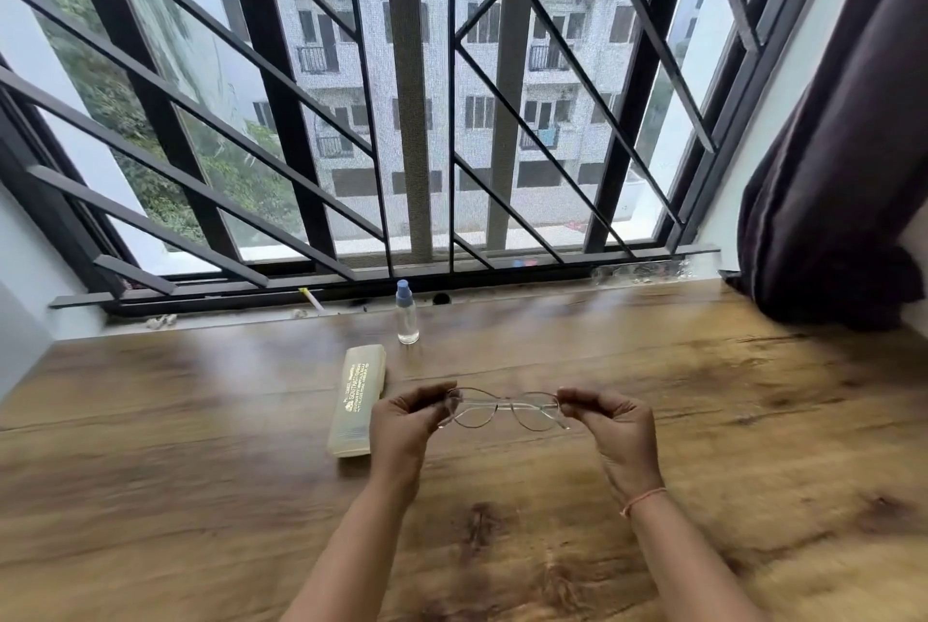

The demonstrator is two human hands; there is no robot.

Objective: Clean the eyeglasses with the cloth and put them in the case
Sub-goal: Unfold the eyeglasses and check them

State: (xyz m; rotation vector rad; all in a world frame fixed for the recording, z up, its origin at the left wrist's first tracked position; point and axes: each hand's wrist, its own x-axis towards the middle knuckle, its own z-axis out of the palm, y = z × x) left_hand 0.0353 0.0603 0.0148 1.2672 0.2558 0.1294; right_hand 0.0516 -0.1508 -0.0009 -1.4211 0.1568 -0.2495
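Brown wood makes the big table (201, 445), and both hands are over it. The left hand (404, 420) and the right hand (617, 425) hold the thin metal eyeglasses with clear round lenses (502, 404) between them. The left fingers are curled and pinch the left end of the frame. The right fingers are curled too and pinch the right end. The glasses are out in front of the person, over the middle of the table, with the lenses facing away.

The long pale yellow plastic case with dark print (356, 405) lies flat on the table, just beside the left hand. It looks closed. The hand hides a bit of its near side.

A small clear spray bottle with a blue cap (407, 315) stands upright behind the case, near the window edge. It does not touch the case.

A thin orange thread band (645, 500) is around the right wrist. Dark metal window bars (281, 84) fill the back, and a dark curtain (828, 169) hangs on the right.
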